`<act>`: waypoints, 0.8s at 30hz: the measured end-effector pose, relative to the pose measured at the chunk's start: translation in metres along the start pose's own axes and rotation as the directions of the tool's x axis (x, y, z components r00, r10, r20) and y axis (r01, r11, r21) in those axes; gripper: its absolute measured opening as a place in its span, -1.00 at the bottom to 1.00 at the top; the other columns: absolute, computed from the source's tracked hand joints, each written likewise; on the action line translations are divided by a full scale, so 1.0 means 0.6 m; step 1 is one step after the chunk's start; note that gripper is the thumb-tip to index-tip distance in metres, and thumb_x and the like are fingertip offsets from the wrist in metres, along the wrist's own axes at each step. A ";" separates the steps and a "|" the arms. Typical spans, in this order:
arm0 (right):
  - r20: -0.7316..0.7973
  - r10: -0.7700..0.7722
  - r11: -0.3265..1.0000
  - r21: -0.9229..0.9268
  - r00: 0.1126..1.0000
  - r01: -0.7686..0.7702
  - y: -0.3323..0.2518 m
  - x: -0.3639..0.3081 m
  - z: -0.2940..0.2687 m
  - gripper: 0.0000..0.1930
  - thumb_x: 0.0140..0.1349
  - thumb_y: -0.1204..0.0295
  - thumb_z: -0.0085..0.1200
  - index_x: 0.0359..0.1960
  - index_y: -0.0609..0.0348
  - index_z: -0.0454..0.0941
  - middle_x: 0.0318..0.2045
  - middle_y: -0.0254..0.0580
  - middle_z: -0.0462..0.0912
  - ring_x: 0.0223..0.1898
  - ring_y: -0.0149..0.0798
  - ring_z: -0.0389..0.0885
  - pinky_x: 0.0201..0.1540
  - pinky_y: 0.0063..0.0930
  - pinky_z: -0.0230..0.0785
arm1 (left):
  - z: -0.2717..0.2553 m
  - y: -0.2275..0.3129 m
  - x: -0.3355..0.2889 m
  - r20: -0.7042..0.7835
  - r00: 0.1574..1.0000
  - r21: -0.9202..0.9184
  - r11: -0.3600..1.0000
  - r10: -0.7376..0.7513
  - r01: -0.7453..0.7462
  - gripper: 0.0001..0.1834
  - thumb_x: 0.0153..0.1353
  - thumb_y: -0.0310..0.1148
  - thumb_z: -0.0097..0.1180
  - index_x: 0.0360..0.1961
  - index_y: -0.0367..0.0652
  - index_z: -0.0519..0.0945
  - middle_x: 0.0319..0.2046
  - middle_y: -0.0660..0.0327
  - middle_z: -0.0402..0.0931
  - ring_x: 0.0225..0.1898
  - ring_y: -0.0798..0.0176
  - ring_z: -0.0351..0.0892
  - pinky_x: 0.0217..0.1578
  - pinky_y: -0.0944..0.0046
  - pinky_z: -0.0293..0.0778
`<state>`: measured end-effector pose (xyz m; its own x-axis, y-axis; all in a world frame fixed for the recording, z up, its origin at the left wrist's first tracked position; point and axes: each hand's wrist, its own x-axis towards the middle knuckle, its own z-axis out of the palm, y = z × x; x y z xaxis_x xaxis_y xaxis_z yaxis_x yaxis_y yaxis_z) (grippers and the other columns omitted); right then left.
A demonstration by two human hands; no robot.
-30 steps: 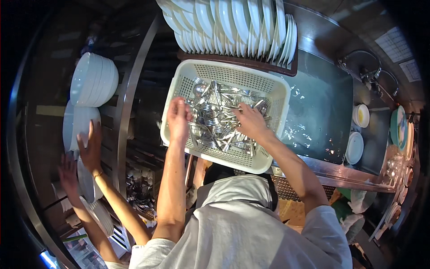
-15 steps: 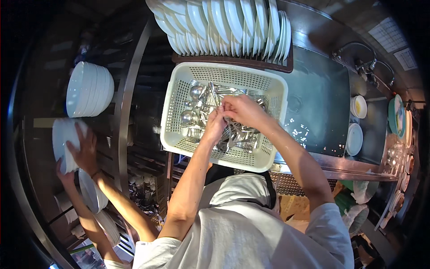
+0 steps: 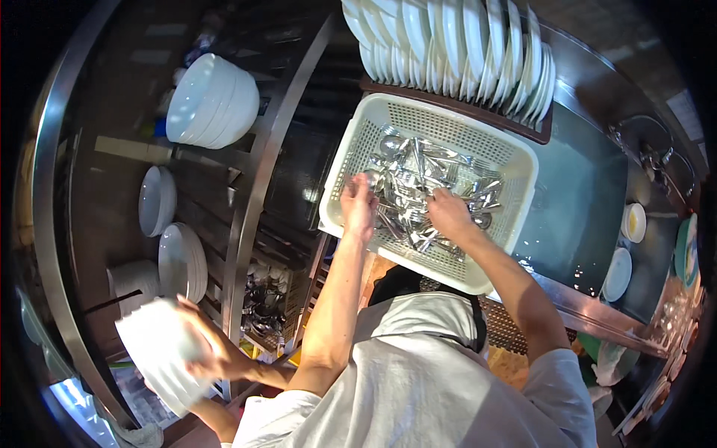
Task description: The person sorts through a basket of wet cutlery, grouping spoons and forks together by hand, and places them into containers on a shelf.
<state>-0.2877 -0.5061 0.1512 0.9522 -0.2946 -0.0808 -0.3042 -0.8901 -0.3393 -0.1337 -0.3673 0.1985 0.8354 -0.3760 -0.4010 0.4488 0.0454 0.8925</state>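
Note:
A cream perforated plastic basket (image 3: 515, 201) holds a loose heap of metal cutlery (image 3: 407, 175), mostly spoons and forks. At its left side my left hand (image 3: 359, 209) is closed, with the round end of a spoon (image 3: 371, 178) showing at the fingertips. My right hand (image 3: 451, 215) reaches into the heap from the right. Its fingers are curled down among the cutlery, and what they pinch is hidden. The two hands are apart, with cutlery lying between them.
Behind the basket stands a brown rack (image 3: 541, 133) of upright white plates. A water-filled sink (image 3: 571, 201) lies to the right. On the left, stacked bowls (image 3: 213, 101) and plates (image 3: 183, 261) sit on a shelf. A co-worker's hands (image 3: 213, 343) carry a white stack (image 3: 160, 351) at lower left.
My hands, together over the cutlery before, have separated, the left to the basket's left side. The view has shifted. The co-worker has brought the white stack off the shelf, toward the lower edge.

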 end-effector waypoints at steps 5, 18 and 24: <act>-0.063 0.048 0.983 0.180 0.997 -0.036 0.019 0.016 -0.007 -0.85 0.16 0.46 0.10 -0.27 0.25 0.58 -0.25 -0.05 0.55 -0.14 -0.01 0.58 -0.11 -0.15 0.46 | 0.010 -0.023 -0.007 0.057 0.994 -0.160 0.982 -0.094 0.102 -0.74 0.39 -0.14 0.05 -0.23 -0.13 0.51 -0.44 0.36 0.40 -0.54 0.45 0.27 -0.50 0.41 0.31; -0.075 0.063 0.654 0.756 0.995 0.016 -0.047 0.047 -0.064 -0.84 0.14 0.45 0.18 -0.37 0.33 0.61 -0.49 0.01 0.57 -0.48 -0.04 0.60 -0.39 -0.25 0.41 | 0.068 0.017 -0.018 0.265 0.962 0.236 0.963 0.066 -0.131 -0.79 0.32 -0.24 0.18 -0.28 -0.17 0.53 -0.40 0.42 0.44 -0.40 0.54 0.33 -0.36 0.43 0.31; 0.054 -0.221 0.956 0.207 0.974 0.206 0.007 -0.014 -0.014 -0.85 0.05 0.56 0.14 -0.30 0.20 0.60 -0.21 -0.17 0.57 -0.06 -0.12 0.54 -0.05 -0.33 0.44 | 0.010 0.046 0.013 0.088 0.972 -0.126 0.970 0.218 -0.207 -0.63 0.44 -0.08 -0.06 -0.42 -0.13 0.39 -0.62 0.37 0.29 -0.65 0.38 0.32 -0.57 0.36 0.35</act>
<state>-0.2974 -0.5104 0.1582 0.9960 -0.0711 -0.0540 -0.0890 -0.8403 -0.5348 -0.1168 -0.3745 0.2216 0.8821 -0.4365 -0.1769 0.3030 0.2383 0.9227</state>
